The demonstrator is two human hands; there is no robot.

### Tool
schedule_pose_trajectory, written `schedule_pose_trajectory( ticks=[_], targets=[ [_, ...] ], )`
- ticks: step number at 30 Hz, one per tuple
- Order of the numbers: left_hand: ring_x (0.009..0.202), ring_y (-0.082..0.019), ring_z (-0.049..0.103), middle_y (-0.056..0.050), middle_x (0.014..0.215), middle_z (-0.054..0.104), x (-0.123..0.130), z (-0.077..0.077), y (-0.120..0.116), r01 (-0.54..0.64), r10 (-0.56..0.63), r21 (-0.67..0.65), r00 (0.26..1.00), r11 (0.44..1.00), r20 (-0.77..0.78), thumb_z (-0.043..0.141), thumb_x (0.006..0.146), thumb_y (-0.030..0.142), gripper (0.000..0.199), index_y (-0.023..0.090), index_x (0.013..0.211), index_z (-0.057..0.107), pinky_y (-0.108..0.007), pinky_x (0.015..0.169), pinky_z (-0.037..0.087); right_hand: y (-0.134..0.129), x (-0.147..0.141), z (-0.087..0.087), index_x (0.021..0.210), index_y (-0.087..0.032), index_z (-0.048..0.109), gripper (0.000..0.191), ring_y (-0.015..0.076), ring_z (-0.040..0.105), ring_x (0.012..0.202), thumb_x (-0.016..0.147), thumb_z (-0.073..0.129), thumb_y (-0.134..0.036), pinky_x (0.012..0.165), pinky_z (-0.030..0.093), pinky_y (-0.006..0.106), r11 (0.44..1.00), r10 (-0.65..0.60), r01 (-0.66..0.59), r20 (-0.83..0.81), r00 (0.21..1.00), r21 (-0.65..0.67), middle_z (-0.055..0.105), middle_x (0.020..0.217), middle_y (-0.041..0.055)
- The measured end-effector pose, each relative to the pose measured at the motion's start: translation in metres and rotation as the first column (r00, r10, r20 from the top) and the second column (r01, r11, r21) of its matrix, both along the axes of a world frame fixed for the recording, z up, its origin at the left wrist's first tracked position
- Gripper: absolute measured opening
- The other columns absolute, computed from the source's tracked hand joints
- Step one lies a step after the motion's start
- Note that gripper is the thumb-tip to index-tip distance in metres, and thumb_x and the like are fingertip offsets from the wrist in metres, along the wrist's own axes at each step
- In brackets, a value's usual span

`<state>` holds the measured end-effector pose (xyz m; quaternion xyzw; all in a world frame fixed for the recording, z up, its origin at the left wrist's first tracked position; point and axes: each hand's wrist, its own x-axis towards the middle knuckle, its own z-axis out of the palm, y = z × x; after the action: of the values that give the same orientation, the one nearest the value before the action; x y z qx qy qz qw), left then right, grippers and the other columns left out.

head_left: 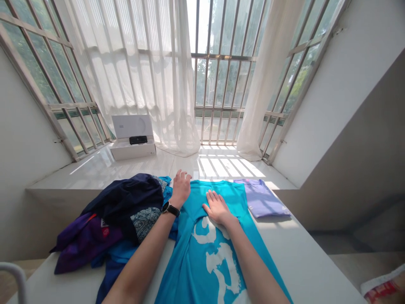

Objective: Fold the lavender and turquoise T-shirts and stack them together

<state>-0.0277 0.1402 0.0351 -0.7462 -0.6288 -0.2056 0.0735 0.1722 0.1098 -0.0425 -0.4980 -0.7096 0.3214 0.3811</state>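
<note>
My right hand (217, 207) lies flat, fingers together, on the chest of a turquoise T-shirt (202, 257) with a large white print. The shirt is spread out on a white table (294, 253). My left hand (181, 188), with a black wristwatch (170, 209) on its wrist, rests with its fingers apart near the shirt's collar, holding nothing. To its left is a heap of navy and purple clothes (122, 209). A folded lavender garment (261, 198) lies to the right of the shirt.
Beyond the table is a white tiled window ledge with sunlight on it. An open white box (133, 137) holding a black device (138, 139) stands there. White curtains and barred windows rise behind. A metal rail (12, 278) shows at the lower left, and a red-and-white packet (382, 287) at the lower right.
</note>
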Motion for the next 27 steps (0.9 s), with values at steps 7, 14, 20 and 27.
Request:
schedule_pose_trajectory(
  ticks=[7,14,20,27],
  targets=[
    [0.130,-0.029,0.049,-0.012,0.133,0.059,-0.003,0.045,-0.069,0.253,-0.239,-0.245,0.967,0.936,0.085,0.050,0.092,0.008,0.033,0.017,0.121,0.064,-0.042,0.109,0.043,-0.004,-0.001,0.010,0.151,-0.010,0.043,0.065,0.0351,0.024,0.152,0.097,0.048,-0.046,0.124,0.015,0.051,0.999,-0.001,-0.029,0.587,0.810,0.043,0.033,0.163,0.0175],
    [0.099,-0.018,0.067,-0.003,0.112,0.072,-0.050,0.019,-0.251,0.216,-0.085,-0.334,0.927,0.917,0.366,0.048,0.096,0.024,0.026,0.025,0.115,0.066,-0.026,0.087,0.053,-0.012,0.004,0.016,0.145,-0.008,0.049,0.058,0.0352,0.026,0.150,0.098,0.047,-0.042,0.123,0.019,0.048,0.989,-0.043,-0.041,0.539,0.841,0.142,0.036,0.161,0.0205],
    [0.099,-0.024,0.066,-0.008,0.117,0.070,-0.058,-0.021,-0.329,0.067,0.124,-0.399,0.892,0.915,0.435,0.056,0.092,0.037,0.035,0.026,0.124,0.062,-0.035,0.090,0.055,-0.017,0.006,0.043,0.124,-0.016,0.064,0.039,0.0323,0.052,0.129,0.096,0.046,-0.036,0.109,0.038,0.047,0.981,-0.094,0.031,0.329,0.940,0.191,0.060,0.136,0.0177],
    [0.113,-0.032,0.062,-0.014,0.121,0.066,-0.036,-0.033,-0.325,-0.024,0.136,-0.337,0.941,0.941,0.312,0.057,0.085,0.030,0.049,0.021,0.134,0.057,-0.045,0.098,0.050,-0.065,-0.017,0.099,0.090,-0.021,0.068,0.038,0.0167,0.065,0.062,0.093,0.050,-0.054,0.060,0.051,0.029,0.967,0.242,-0.229,0.117,0.963,-0.113,0.074,0.080,0.0042]
  ],
)
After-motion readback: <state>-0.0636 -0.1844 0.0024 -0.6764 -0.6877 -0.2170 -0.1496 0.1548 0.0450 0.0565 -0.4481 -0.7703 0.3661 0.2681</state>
